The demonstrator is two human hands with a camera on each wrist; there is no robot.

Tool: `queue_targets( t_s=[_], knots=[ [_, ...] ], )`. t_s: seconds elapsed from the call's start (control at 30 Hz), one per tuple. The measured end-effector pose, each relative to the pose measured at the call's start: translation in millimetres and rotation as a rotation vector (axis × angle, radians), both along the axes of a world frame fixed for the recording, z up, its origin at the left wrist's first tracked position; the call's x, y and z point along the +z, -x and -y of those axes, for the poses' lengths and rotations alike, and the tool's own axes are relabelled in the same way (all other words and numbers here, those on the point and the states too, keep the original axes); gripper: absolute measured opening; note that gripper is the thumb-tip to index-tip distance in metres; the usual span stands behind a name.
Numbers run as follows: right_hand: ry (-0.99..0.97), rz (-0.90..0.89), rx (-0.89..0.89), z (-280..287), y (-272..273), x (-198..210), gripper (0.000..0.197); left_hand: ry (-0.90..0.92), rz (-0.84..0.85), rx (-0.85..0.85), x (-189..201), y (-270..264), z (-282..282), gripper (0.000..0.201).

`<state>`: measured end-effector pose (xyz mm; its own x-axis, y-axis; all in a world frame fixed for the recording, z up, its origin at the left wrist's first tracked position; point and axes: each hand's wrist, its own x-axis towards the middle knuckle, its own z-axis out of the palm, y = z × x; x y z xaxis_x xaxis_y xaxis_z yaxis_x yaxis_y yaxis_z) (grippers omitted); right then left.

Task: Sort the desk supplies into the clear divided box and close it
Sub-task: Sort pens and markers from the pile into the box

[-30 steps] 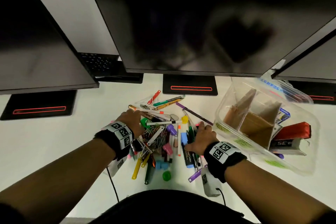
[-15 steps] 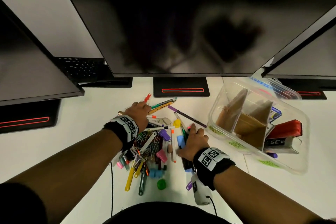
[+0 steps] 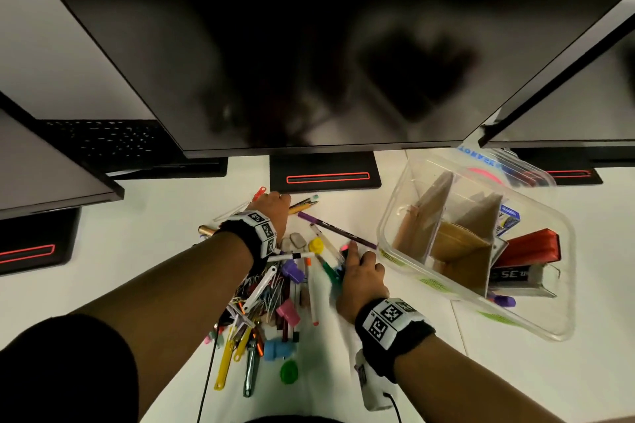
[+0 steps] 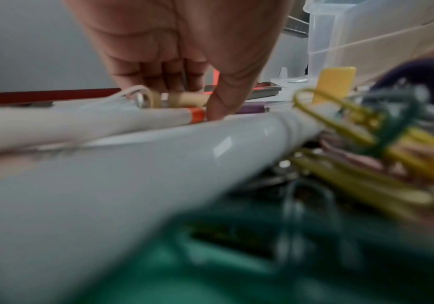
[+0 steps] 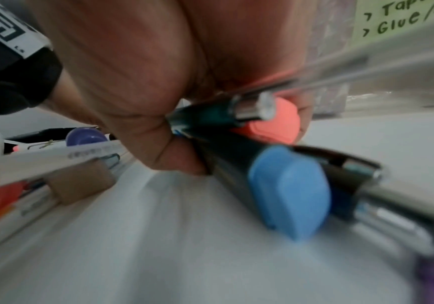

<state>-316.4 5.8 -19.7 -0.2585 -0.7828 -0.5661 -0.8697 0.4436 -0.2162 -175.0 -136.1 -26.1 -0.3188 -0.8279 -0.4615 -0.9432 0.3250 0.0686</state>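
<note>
Head view shows my right hand (image 3: 360, 280) down at the right edge of the pile of pens and clips (image 3: 275, 288), just beside the clear divided box (image 3: 563, 326), which sits open to my right with cardboard dividers (image 3: 457, 244) and a red stapler (image 3: 529, 249) already inside. My left hand (image 3: 273, 209) reaches to the far end of the pile, near the monitor stand (image 3: 324, 177).

My right hand is clenched around a bundle of markers, among them a blue-capped marker (image 5: 288, 191). To do this well, I judge I should square the barrels into one parallel bunch before lifting, so none slips out, and carry them straight to the pen compartment.

The right wrist view shows what the head view hides: the thumb wrapped under the bundle, a coral cap (image 5: 280, 123) behind it, and a handwritten label (image 5: 403, 18) on the box wall. The left wrist view shows my left fingers (image 4: 164, 78) curled down onto a small beige piece (image 4: 182, 98); whether they actually pinch it I cannot tell.
</note>
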Motion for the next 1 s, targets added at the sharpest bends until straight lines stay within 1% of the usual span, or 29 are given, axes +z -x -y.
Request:
queue_targets(
  t_s=[0.07,0.2,0.27,0.37,0.47,0.57,0.6,0.7,0.8,0.87,1.0],
  knots=[
    [0.002,0.009,0.015,1,3,1,0.085,-0.018,0.009,0.002,0,1,1,0.042],
    [0.01,0.057,0.069,4,9,5,0.078,-0.028,0.042,-0.01,-2,3,1,0.044],
    [0.025,0.087,0.084,6,12,7,0.073,-0.017,0.011,0.025,-2,3,0,0.044],
    [0.046,0.142,0.048,7,18,11,0.068,0.019,-0.06,0.06,0,3,-1,0.043],
    [0.061,0.185,0.018,6,22,15,0.071,0.01,-0.129,0.031,9,3,-2,0.039],
    [0.091,0.227,-0.019,3,23,16,0.077,0.028,-0.154,-0.054,18,11,-4,0.038],
    [0.105,0.246,-0.034,1,23,16,0.075,0.018,-0.149,-0.072,20,14,-3,0.039],
    [0.118,0.286,-0.063,-3,23,18,0.061,-0.033,-0.142,-0.118,17,23,-3,0.04],
    [0.12,0.302,-0.057,-4,24,23,0.055,-0.074,-0.117,-0.18,12,27,-7,0.052],
    [0.134,0.319,-0.052,-2,25,28,0.055,-0.06,-0.08,-0.203,11,30,-9,0.047],
    [0.155,0.416,-0.053,1,25,43,0.052,-0.055,-0.038,-0.163,13,34,-11,0.037]
  ],
)
